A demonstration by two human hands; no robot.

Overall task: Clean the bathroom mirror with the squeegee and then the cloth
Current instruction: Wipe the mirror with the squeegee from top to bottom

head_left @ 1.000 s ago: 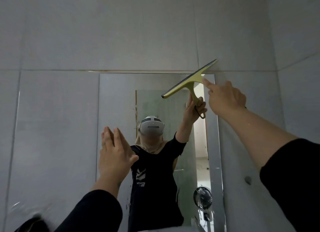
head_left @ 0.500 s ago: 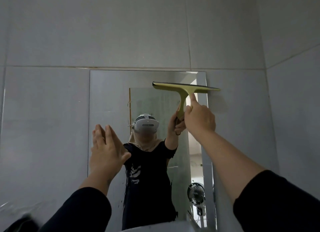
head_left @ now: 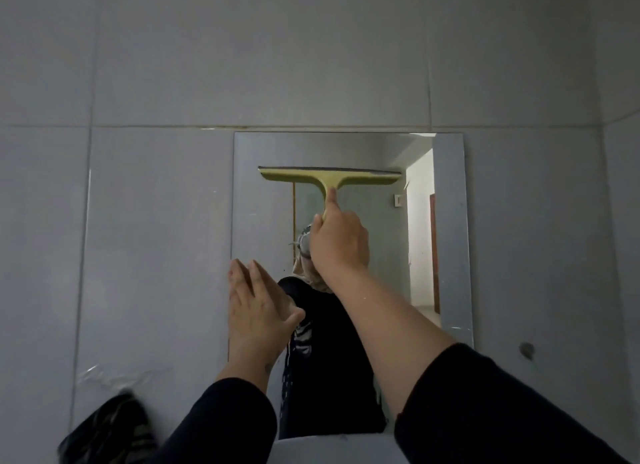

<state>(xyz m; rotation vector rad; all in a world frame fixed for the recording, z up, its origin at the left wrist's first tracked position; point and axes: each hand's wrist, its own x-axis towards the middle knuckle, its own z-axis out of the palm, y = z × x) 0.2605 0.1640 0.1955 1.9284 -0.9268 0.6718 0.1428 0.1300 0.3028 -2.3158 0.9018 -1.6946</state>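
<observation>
A rectangular mirror (head_left: 450, 228) hangs on the grey tiled wall. A yellow-green squeegee (head_left: 311, 178) lies level against the mirror's upper part, its blade spanning the middle of the glass. My right hand (head_left: 339, 245) grips its handle, the index finger stretched up along the stem. My left hand (head_left: 258, 308) is flat with fingers together, resting at the mirror's left edge lower down. A dark striped cloth (head_left: 107, 432) sits at the bottom left, partly cut off by the frame.
Grey wall tiles (head_left: 156, 221) surround the mirror. A small dark round fitting (head_left: 526, 350) sits on the wall right of the mirror's lower corner. A pale rim (head_left: 329, 449) shows below the mirror. The glass reflects a person and a bright doorway.
The squeegee went from tilted at the mirror's top right corner to level, then slid left toward the middle and lower on the glass. My left hand stayed near the left edge.
</observation>
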